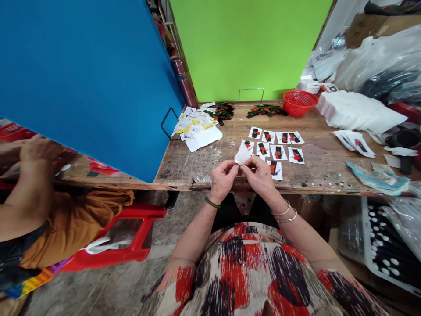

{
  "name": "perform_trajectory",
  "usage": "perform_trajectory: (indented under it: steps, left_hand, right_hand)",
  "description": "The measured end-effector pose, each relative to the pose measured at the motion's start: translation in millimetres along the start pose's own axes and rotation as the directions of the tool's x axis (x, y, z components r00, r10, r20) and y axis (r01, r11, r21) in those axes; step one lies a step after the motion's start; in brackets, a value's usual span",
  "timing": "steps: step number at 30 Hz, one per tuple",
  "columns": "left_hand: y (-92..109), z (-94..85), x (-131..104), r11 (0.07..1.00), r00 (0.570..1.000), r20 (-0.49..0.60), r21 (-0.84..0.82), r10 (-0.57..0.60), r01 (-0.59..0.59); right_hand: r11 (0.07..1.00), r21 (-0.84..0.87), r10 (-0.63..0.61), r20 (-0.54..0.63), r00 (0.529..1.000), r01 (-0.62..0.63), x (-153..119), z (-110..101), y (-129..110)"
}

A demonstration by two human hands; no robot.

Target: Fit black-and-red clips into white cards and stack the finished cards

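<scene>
A small piece of white paper (242, 152) is held over the table's front edge. My left hand (223, 177) pinches its near edge from the left. Fingertips almost meeting it, my right hand (259, 175) pinches the same edge from the right. Whether a smaller item is between the fingers is hidden. Beyond and right of my hands lie several white cards (278, 152) in loose rows, each bearing a red and black piece. One card (274, 170) lies right beside my right hand.
Dark green and red pieces form two piles (224, 110) (267, 110) at the back, near a red basket (300, 105). White and yellow papers (194, 123) lie left. A blue panel (98, 79) and green panel (253, 48) border the wooden table (204, 169). Another person's arm (36, 175) shows left.
</scene>
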State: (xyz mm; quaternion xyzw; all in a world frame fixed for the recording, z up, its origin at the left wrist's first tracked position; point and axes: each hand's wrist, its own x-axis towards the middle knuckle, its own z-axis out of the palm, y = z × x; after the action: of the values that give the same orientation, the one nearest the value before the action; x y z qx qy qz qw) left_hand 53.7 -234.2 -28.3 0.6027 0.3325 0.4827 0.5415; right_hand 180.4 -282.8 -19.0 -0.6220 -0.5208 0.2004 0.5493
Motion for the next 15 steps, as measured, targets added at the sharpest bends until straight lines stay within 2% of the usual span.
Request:
perform_trajectory:
  steps: [3,6,11,15]
  left_hand:
    - [1.0,2.8,1.4,0.997,0.999,-0.009,0.064,0.047,-0.046]
    - [6.2,6.4,2.6,0.979,0.993,-0.062,0.185,0.102,-0.089]
    - [5.9,7.2,7.8,0.945,0.982,-0.132,0.314,0.134,-0.087]
    - [-1.6,1.3,13.1,0.959,0.960,-0.267,0.284,0.086,-0.007]
  right_hand:
    - [0.930,-0.315,-0.205,-0.022,0.978,0.188,-3.5,3.4,-5.4]
    - [0.823,-0.510,-0.305,-0.025,0.952,0.250,-5.9,10.6,-7.9]
    - [0.751,-0.587,-0.422,-0.073,0.904,0.303,-12.2,18.8,-3.3]
    - [0.755,-0.557,-0.464,-0.079,0.882,0.347,-18.9,14.0,-7.7]
